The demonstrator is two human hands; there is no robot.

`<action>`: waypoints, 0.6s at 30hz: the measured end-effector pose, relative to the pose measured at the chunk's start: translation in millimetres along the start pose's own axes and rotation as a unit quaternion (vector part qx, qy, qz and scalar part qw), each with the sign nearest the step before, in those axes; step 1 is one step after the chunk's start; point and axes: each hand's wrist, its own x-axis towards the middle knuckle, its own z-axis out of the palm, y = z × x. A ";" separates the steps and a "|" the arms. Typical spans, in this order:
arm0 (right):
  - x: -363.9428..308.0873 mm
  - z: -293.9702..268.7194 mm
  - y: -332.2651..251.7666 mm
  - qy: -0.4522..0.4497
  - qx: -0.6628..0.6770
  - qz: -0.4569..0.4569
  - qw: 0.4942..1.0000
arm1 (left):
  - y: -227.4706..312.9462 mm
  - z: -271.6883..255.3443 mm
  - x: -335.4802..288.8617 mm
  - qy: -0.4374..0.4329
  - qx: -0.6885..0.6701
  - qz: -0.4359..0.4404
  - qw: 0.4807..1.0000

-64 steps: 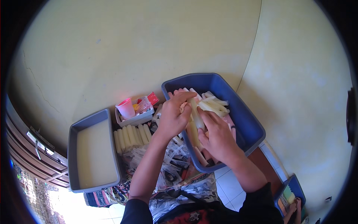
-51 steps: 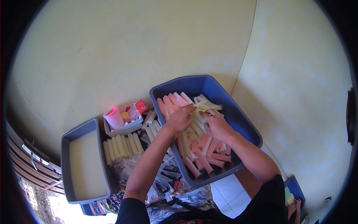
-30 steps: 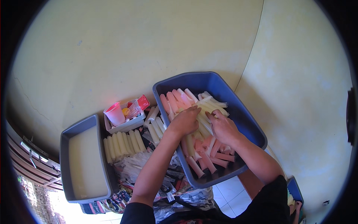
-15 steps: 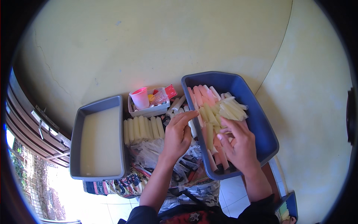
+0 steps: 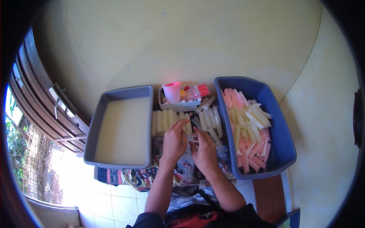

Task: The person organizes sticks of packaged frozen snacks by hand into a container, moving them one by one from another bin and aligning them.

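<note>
My left hand (image 5: 174,141) reaches over the middle of the table, fingers stretched forward, beside a row of pale yellow filled plastic tubes (image 5: 164,121). Close on its right, my right hand (image 5: 205,150) is open, its thumb apart from its fingers and nothing visible in it. In front of its fingertips lie several white filled tubes (image 5: 208,118). Clear plastic bags (image 5: 187,171) are spread under and between my hands, partly hidden by them. To the right, a deep blue tub (image 5: 282,142) holds pink tubes (image 5: 259,152) with pale yellow tubes (image 5: 255,117) on top.
On the left stands a grey tub (image 5: 90,150) of milky liquid (image 5: 123,131). Behind the yellow row, a white box (image 5: 181,105) carries a pink cup (image 5: 173,92) and small packets. A patterned cloth (image 5: 133,178) hangs at the table's front. The wall (image 5: 197,41) rises directly behind.
My right hand has moved left, from above the blue tub to the middle, next to my left hand. The view has shifted, so the tubs appear farther right.
</note>
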 end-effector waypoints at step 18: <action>29.8 59.4 73.2 -0.065 -0.092 0.075 0.991 | -109.9 77.1 56.5 -0.087 0.239 0.089 0.963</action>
